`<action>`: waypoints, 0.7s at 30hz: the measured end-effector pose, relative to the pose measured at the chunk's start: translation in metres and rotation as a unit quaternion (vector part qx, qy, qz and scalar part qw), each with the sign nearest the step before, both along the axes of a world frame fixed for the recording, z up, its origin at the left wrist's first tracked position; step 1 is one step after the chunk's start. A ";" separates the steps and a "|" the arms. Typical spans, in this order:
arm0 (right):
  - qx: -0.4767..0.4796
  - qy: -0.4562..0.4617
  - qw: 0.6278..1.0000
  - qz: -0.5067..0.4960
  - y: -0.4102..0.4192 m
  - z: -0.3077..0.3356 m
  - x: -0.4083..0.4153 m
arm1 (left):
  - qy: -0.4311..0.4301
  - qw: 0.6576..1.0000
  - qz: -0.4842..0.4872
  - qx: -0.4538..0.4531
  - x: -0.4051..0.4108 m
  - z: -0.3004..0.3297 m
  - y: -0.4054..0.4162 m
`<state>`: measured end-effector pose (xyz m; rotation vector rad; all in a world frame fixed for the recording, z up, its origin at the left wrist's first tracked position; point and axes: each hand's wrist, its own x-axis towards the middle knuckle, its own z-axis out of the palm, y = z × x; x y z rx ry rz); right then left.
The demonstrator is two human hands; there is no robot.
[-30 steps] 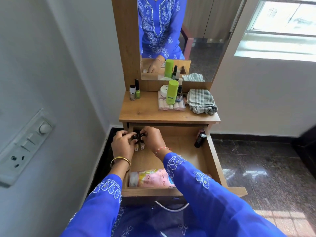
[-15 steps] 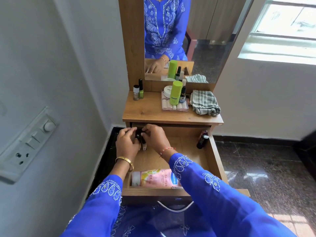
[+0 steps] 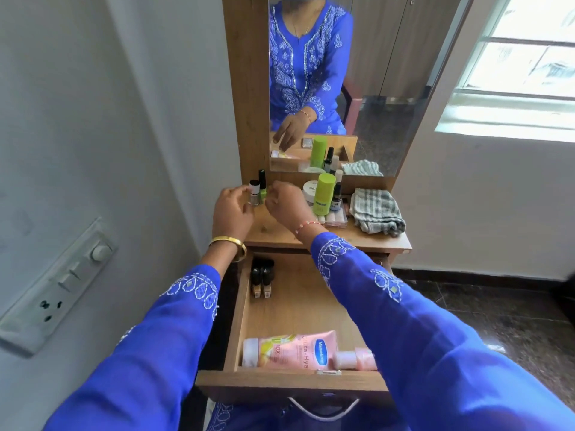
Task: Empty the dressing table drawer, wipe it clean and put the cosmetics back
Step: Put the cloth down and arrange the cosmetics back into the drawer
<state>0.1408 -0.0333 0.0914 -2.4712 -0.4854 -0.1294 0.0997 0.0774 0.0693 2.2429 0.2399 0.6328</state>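
The wooden drawer (image 3: 298, 309) stands pulled out under the dressing table top (image 3: 273, 234). At its back left corner lie small black-capped bottles (image 3: 261, 279). A pink lotion tube (image 3: 289, 349) and a smaller pink tube (image 3: 354, 359) lie along the front. Both my hands are up over the table top. My left hand (image 3: 231, 213) has its curved fingers beside a clear black-capped nail polish bottle (image 3: 254, 194). My right hand (image 3: 281, 202) is loosely curled just right of a green nail polish bottle (image 3: 262, 188). Neither hand visibly holds anything.
To the right on the top are a white jar (image 3: 311, 189), a green cylinder (image 3: 323, 194) and a dropper bottle (image 3: 336, 197) on a clear pack (image 3: 337, 218), then a striped cloth (image 3: 376, 213). The mirror (image 3: 373, 88) rises behind. A switch panel (image 3: 62, 281) is on the left wall.
Both hands have left the small bottles at the drawer's back left and risen to the two nail polish bottles on the table top. The camera has tilted up.
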 end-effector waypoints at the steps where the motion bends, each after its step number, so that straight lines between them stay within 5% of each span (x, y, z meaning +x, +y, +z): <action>1: -0.015 0.008 1.000 0.005 0.001 0.005 0.006 | 0.017 1.000 -0.004 -0.003 0.007 0.002 0.002; 7: -0.126 0.027 0.991 0.033 0.009 0.023 0.035 | 0.106 0.991 -0.012 -0.078 0.034 0.010 0.005; 21: -0.278 0.067 0.953 0.097 0.016 0.020 0.052 | 0.178 0.983 -0.038 -0.015 0.065 0.016 0.007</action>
